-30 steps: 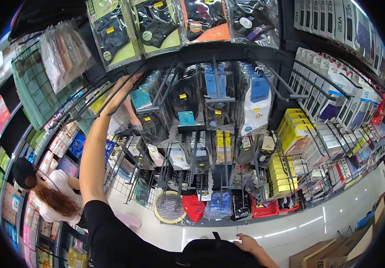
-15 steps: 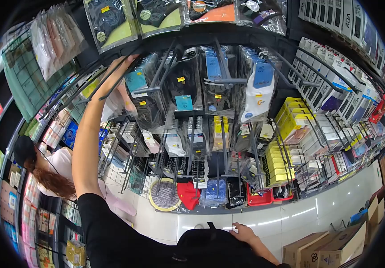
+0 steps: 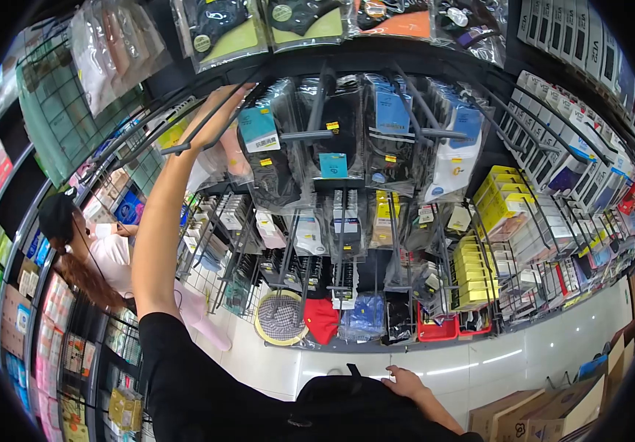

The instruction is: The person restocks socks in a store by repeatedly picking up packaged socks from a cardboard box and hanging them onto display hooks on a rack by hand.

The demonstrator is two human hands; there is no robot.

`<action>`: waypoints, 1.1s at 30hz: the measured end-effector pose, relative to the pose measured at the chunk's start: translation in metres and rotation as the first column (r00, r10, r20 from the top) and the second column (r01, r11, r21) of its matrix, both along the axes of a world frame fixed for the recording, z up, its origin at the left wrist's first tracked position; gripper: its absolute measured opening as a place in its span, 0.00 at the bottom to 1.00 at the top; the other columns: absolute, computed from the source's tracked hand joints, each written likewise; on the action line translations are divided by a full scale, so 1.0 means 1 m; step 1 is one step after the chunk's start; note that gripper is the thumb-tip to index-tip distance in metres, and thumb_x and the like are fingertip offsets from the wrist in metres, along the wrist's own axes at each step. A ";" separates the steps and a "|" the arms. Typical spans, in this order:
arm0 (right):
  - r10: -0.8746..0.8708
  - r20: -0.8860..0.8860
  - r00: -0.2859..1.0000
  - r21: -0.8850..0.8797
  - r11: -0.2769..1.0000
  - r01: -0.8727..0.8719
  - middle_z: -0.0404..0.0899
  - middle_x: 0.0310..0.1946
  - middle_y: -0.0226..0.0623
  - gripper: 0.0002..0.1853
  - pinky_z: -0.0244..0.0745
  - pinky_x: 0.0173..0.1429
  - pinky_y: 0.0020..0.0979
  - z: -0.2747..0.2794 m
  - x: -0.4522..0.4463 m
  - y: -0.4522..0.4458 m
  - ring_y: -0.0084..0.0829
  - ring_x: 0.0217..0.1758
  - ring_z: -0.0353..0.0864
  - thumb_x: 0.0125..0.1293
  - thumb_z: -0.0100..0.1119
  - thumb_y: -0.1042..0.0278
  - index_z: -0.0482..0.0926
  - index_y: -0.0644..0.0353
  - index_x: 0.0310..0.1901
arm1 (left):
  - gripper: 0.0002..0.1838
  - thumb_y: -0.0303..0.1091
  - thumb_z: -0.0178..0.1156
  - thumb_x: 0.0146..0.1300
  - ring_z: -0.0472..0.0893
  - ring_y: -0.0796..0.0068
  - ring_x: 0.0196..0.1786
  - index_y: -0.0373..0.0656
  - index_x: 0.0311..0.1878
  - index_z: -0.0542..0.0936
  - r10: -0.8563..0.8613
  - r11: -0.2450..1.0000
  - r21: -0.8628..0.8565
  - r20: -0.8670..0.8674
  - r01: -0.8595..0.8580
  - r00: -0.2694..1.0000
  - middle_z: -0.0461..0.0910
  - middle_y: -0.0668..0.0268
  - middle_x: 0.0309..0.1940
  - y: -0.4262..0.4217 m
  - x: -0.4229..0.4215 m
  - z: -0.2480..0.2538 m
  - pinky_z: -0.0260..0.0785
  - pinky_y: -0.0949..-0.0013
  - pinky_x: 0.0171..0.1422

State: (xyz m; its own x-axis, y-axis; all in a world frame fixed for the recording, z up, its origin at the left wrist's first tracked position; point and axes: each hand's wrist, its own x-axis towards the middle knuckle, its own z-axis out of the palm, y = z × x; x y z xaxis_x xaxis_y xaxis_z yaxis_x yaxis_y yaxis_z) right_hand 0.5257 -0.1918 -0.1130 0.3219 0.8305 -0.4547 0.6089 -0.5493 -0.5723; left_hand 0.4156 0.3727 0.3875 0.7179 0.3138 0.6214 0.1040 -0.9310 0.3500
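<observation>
My left hand reaches up to the rack beside the left end of a row of bagged dark socks with teal cards. Its fingertips are partly hidden near the hooks' base, so its hold cannot be made out. Right of these socks hang a black bagged pack, a blue-carded pack and white socks with a blue card. My right hand is low over the floor, fingers apart, holding nothing.
At the left a person in a black cap stands by shelves. Yellow boxes hang at the right. Below are a checked hat, a red tray and cardboard boxes on the floor. Metal hooks jut out.
The view has shifted, so the rack sits farther right and higher. My left hand stays by the same hooks. The person at the left has turned and an arm now shows in front.
</observation>
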 end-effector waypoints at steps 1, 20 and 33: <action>-0.002 -0.001 1.000 0.008 1.000 0.002 0.82 0.48 0.55 0.30 0.75 0.59 0.46 0.001 -0.002 0.003 0.53 0.54 0.81 0.66 0.56 0.44 0.73 0.58 0.62 | 0.28 0.50 0.42 0.77 0.71 0.56 0.66 0.36 0.65 0.73 0.012 0.998 -0.056 -0.035 -0.013 0.999 0.74 0.49 0.62 -0.003 -0.001 0.001 0.57 0.61 0.72; -0.042 -0.024 0.999 -0.071 0.997 0.040 0.83 0.46 0.50 0.30 0.76 0.59 0.46 0.001 -0.057 0.016 0.51 0.53 0.82 0.66 0.57 0.44 0.73 0.58 0.62 | 0.24 0.41 0.37 0.76 0.74 0.48 0.62 0.38 0.61 0.76 -0.039 0.961 0.276 0.108 0.008 0.993 0.77 0.49 0.58 -0.004 -0.004 -0.017 0.60 0.54 0.68; -0.059 -0.029 0.998 -0.060 0.997 0.057 0.83 0.49 0.51 0.30 0.75 0.60 0.44 0.012 -0.048 -0.005 0.50 0.55 0.81 0.67 0.56 0.44 0.72 0.57 0.62 | 0.22 0.32 0.64 0.62 0.72 0.55 0.61 0.39 0.60 0.77 0.222 0.861 0.326 0.449 -0.390 0.865 0.75 0.50 0.59 -0.068 -0.025 -0.071 0.64 0.58 0.66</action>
